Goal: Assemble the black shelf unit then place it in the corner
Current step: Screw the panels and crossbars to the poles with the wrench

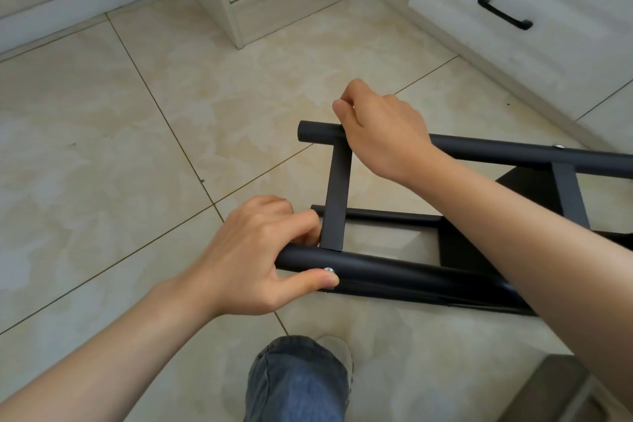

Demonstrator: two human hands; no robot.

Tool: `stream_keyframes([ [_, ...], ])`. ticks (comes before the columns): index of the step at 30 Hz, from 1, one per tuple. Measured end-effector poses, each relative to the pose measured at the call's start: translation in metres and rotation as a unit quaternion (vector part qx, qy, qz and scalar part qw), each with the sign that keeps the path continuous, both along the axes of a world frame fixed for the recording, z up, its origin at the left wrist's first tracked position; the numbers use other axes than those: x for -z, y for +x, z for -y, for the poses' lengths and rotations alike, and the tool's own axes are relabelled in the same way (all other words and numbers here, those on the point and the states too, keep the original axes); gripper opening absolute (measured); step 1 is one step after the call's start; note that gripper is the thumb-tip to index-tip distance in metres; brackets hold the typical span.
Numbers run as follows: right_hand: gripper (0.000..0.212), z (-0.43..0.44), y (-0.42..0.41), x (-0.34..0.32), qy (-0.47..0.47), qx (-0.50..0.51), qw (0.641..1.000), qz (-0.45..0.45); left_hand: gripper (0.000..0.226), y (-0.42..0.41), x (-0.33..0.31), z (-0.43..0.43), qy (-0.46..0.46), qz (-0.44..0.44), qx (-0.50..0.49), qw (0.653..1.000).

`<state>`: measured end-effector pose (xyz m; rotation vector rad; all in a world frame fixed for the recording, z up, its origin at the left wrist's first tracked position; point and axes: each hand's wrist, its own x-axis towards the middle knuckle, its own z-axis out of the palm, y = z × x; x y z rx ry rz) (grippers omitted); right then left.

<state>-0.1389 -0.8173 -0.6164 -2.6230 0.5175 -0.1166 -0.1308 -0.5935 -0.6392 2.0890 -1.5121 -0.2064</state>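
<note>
at the near left, the left hand curls its fingers over the near tube of the black shelf unit, its thumb just beside a silver screw, likely to steady the joint where the flat crossbar meets that tube. further right and farther off, the right hand wraps the far tube close to its left end, so both rails are held and the frame, lying on its side low over the tiled floor, cannot twist. it runs off to the right, below the cabinets, and looks ready to be turned or lifted.
</note>
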Motion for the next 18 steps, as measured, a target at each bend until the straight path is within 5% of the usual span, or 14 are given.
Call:
stream_keyframes([
  [8,0.031,0.0018,-0.0013,0.0003,-0.007,0.003,1.000,0.012,0.071,0.0017,-0.0054,0.0045,-0.018,-0.002,0.035,0.999],
  [18,0.021,0.0033,-0.0037,-0.0034,0.046,-0.033,0.998,0.004,0.059,0.0027,0.0006,0.0067,-0.033,-0.005,0.074,0.997],
])
